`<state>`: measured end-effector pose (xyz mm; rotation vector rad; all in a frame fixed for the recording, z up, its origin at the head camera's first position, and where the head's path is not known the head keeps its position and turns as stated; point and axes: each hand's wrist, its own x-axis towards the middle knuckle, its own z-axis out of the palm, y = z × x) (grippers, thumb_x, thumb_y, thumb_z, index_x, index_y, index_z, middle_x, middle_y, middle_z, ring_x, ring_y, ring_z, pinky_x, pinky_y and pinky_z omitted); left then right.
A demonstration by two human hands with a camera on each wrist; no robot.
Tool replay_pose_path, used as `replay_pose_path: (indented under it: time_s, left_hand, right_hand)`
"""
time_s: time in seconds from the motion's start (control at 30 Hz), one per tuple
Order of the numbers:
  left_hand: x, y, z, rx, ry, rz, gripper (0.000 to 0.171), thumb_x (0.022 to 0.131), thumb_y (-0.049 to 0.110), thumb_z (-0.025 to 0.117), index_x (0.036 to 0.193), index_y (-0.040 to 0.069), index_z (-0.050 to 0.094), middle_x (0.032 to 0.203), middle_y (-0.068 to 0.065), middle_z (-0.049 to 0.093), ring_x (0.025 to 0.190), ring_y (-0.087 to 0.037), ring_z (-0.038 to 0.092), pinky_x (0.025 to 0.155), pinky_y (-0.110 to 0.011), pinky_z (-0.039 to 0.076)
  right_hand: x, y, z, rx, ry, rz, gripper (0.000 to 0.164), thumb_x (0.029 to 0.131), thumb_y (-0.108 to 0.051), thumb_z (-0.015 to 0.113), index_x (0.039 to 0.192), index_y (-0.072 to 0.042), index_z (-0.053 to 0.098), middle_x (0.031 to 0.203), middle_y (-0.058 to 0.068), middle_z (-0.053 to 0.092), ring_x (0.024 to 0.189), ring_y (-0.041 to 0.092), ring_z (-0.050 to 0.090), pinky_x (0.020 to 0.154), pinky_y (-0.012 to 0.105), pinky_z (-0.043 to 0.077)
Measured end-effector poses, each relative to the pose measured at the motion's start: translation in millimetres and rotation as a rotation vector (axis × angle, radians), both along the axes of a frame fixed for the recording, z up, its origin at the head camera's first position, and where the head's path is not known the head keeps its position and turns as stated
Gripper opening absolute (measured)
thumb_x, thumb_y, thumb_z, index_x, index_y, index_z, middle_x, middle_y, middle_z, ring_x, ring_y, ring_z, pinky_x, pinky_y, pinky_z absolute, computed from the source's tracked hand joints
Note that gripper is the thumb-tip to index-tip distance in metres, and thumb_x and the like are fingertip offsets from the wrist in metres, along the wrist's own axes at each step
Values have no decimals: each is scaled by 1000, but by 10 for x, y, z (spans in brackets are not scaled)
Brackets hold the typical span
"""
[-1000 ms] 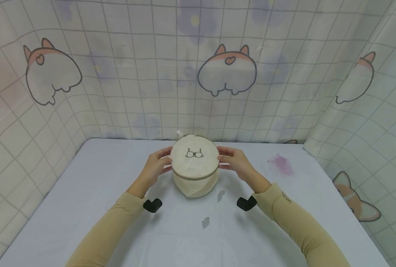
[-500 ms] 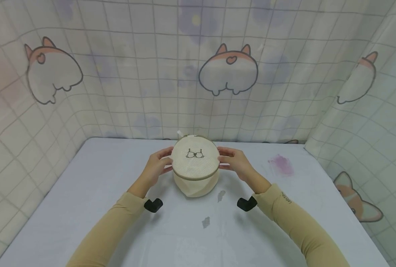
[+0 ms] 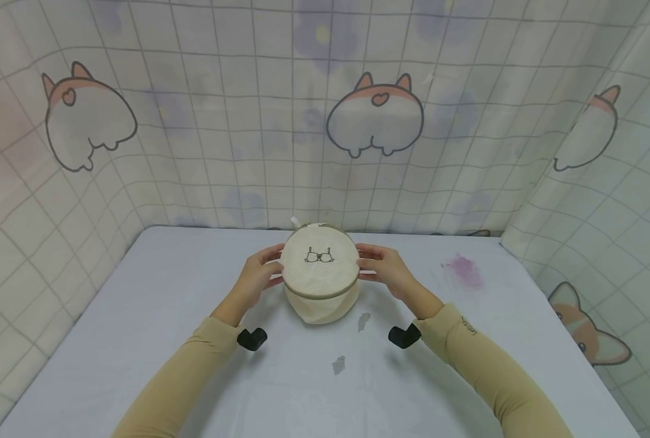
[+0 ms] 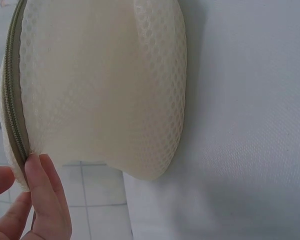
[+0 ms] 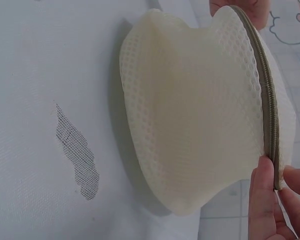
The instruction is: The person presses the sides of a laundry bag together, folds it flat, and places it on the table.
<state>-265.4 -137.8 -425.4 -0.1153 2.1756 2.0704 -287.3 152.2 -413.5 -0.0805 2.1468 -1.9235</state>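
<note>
A cream mesh laundry bag point(image 3: 321, 278), round and upright, stands at the back middle of the table, with glasses-like or bra-shaped line art on its top. My left hand point(image 3: 252, 278) pinches its rim on the left side. On the opposite side my right hand point(image 3: 387, 269) pinches the same rim. In the left wrist view, thumb and fingers point(image 4: 46, 200) lie either side of the rim by the olive zipper point(image 4: 11, 85). The right wrist view has the bag's soft wall point(image 5: 190, 110) sagging below the closed zipper point(image 5: 270, 100). The bag's inside is hidden.
The white table point(image 3: 281, 395) has grey worn patches point(image 3: 338, 365) in front of the bag and a pink stain point(image 3: 464, 271) at the right. A gridded curtain point(image 3: 237, 140) with cartoon animals hangs behind and along both sides.
The bag's round top has dipped very slightly toward the front. Both hands keep their hold on the rim and have barely moved.
</note>
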Motion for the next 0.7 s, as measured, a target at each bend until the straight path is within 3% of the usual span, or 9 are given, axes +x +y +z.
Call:
replay_pose_path:
  time_s: [0.7]
  left_hand:
    - [-27,-9,-39,-30,4,-2,60,95,-3,50,154,6,46,151,-19,47,123,-30,55,103,-43,51]
  right_hand:
    - [21,-15,4,17,-13,-9,49,101,1,61,149,1,50,144,23,55,112,22,64,88,33,59]
